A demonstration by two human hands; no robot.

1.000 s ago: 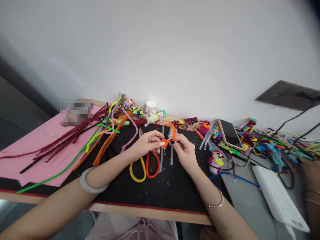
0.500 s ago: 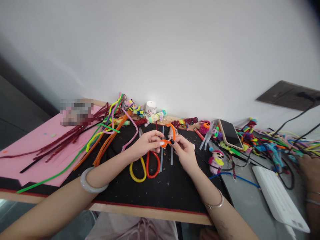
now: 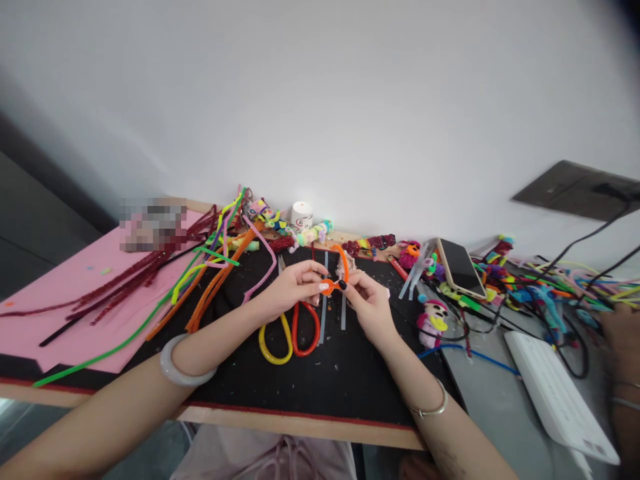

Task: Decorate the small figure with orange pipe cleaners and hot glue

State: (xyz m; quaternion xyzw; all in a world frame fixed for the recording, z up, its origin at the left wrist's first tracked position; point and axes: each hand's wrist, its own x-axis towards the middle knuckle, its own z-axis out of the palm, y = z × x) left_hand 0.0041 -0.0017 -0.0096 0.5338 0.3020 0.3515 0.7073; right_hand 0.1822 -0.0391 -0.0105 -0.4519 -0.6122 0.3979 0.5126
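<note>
Between my two hands is an orange pipe cleaner, one end bent into a small coil and the other arching upward. My left hand pinches the coiled end between thumb and finger. Close beside it, my right hand grips the same pipe cleaner with thumb and forefinger. Scissors with one yellow and one red handle lie on the black mat below my left hand. Clear strips lie on the mat beneath my hands.
Loose pipe cleaners spread over a pink sheet at left. A white roll stands by the wall. At right are a phone, a pink fuzzy doll, a white power strip and cables. Another person's hand shows at the right edge.
Both hands stay almost where they were, still holding the orange pipe cleaner. The arching end sits very slightly further left.
</note>
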